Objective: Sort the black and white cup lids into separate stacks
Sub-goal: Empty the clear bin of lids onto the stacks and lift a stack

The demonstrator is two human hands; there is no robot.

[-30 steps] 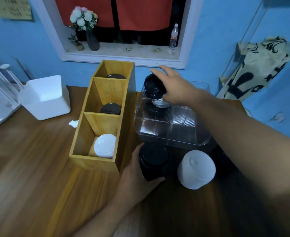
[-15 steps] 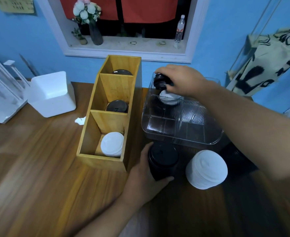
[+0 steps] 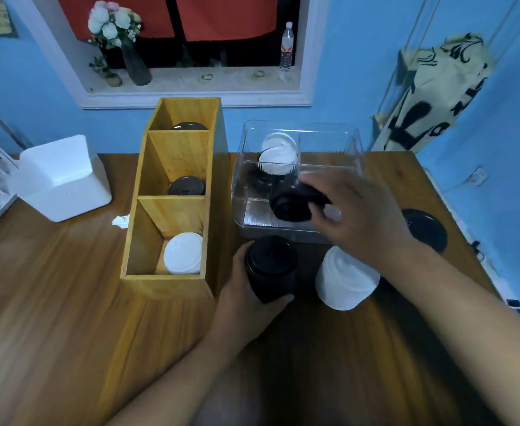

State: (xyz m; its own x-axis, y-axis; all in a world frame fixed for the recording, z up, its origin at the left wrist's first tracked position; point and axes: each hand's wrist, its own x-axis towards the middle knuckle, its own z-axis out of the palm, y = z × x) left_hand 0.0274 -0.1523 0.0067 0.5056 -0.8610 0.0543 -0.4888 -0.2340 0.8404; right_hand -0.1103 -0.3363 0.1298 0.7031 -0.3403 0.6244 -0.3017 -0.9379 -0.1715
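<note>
The sort looks well under way but not finished. In the lower middle of the frame two stacks stand side by side on the worktop (image 3: pixel 68 302): a black lid stack (image 3: pixel 271 269), which the left hand (image 3: pixel 246 299) wraps around and steadies, and just to its right a white lid stack (image 3: pixel 346 279), partly covered by the right forearm. The right hand (image 3: pixel 357 216) holds a single black lid (image 3: pixel 295 204) tilted in a fingertip grip over the near part of the clear plastic bin (image 3: pixel 329 130) — judging by its colour, it belongs on the black stack directly below it in the frame.

Left to do: a few white lids (image 3: pixel 278 155) lean at the far end of the bin with something dark beneath them, too murky to count. One more black lid (image 3: pixel 424 229) lies apart at the right edge of the worktop.

Room is tight. The bin's near wall stands between the held lid and the stacks, so the lid must clear it. The wooden three-compartment box (image 3: pixel 166 281) sits close on the left — its compartments hold lids too — and the white stack crowds the right. The lower left of the worktop is open.
</note>
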